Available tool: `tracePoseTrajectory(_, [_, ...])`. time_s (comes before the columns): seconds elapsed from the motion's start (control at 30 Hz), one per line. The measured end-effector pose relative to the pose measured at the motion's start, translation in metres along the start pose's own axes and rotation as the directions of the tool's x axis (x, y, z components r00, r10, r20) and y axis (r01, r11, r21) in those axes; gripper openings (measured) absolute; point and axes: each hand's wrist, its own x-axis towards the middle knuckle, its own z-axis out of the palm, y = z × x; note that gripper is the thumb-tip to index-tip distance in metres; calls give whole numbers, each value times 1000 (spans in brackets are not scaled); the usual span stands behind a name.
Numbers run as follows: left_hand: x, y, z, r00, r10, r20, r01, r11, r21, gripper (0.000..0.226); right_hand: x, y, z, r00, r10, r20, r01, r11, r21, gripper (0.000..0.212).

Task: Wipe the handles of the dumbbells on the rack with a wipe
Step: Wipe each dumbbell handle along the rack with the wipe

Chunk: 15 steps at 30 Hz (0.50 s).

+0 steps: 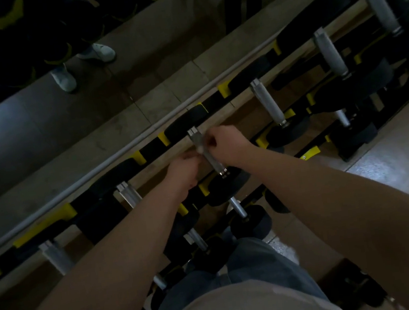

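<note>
The rack (151, 147) runs from lower left to upper right. Across its top tier, back rail to front rail, lies the middle dumbbell's handle (212, 161), with the left hand (183, 169) against its left side and the right hand (225, 143) against its right, nearer the back rail. One neighbouring dumbbell (268, 102) lies to its right, a further dumbbell (128, 194) to its left. A lower-tier dumbbell (238, 206) sits in front, below.

Quick rundown of what we're wearing: a plain light beige top (244, 308) and faded blue-grey jeans (253, 260) under it. Our forearms (121, 243) are bare all the way down to the left hand (183, 169) and right hand (225, 143). The light's too dim for finer detail.
</note>
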Motion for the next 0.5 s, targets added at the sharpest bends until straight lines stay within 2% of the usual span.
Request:
tracePoseTrajectory(0.07, [1,1,-2,1000,14,-15,-14,1000,25,30,-14,15,2,984,-28,177,52,990,-131,19])
tracePoseTrajectory(0.13, [1,0,-3,1000,10,-18,-9,999,42,31,-22,26,5,972,-13,234,51,987,-155,13])
tracePoseTrajectory(0.3, [3,-7,-2,1000,-10,3,10,1000,9,32,-11,22,16,997,53,51,-59,990,131,13])
tracePoseTrajectory(0.5, [10,-9,4,1000,-14,-11,14,1000,-5,27,9,-1,10,984,150,-99,-116,950,289,21])
